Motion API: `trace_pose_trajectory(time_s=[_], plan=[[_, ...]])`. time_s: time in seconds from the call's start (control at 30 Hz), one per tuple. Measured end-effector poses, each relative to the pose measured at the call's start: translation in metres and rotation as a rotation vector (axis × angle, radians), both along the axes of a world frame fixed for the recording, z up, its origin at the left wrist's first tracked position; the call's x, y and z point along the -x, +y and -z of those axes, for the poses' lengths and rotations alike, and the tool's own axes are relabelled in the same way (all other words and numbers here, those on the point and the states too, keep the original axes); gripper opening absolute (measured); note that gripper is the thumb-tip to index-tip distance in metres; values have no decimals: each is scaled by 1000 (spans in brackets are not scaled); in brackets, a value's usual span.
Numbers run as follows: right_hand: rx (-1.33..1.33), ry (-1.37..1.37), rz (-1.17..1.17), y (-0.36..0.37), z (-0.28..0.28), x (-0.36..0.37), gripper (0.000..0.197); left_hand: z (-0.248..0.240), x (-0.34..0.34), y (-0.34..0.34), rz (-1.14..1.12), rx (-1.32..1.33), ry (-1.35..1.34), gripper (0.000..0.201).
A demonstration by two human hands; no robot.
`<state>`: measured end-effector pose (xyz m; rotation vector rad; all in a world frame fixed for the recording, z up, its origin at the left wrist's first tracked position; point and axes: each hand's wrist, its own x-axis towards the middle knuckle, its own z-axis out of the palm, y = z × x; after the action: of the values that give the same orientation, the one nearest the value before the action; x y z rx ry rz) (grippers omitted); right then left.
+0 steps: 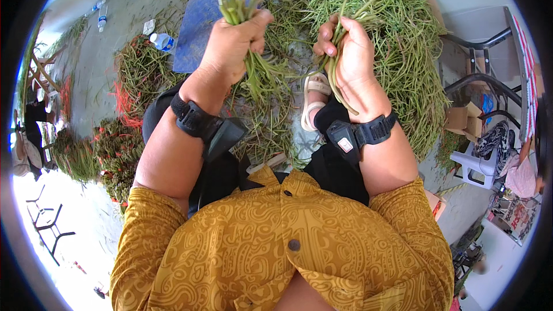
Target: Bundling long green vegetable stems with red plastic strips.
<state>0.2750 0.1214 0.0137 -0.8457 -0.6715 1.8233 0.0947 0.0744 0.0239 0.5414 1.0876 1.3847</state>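
My left hand [227, 49] is closed around a bunch of green plant stems [235, 8], held upright in front of me. Their thick ends stick out above the fist, and thin ends hang below it. To its right, my right hand [356, 55] curls round a few long, thin stems [341, 87] that trail down past the wrist. Just beyond and beside that hand rises a big heap of loose green stems [409, 60]. Black straps with small devices sit on both wrists.
A blue board [196, 20] lies on the floor beyond my left hand, with a plastic bottle [162, 42] beside it. Tied stem bundles [118, 150] stand at left. A cardboard box [462, 120], a white stool [477, 167] and a black metal frame [489, 83] are at right.
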Motion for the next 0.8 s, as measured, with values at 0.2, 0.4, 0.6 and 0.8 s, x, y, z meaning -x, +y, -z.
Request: trace_pose_trajectory(time_s=[0.2,0.4,0.6,0.8], plan=[[35,35,127,1,5,3,15,7,-33,-18,264,-378,332,25],[138,94,76,3,13,8,15,13,-37,-16,550,-802,852,26],[139,-59,201,3,20,14,14,17,-43,-10,195,-540,427,16],[146,-97,156,-5,13,14,18,12,-26,-4,74,-236,-97,18]])
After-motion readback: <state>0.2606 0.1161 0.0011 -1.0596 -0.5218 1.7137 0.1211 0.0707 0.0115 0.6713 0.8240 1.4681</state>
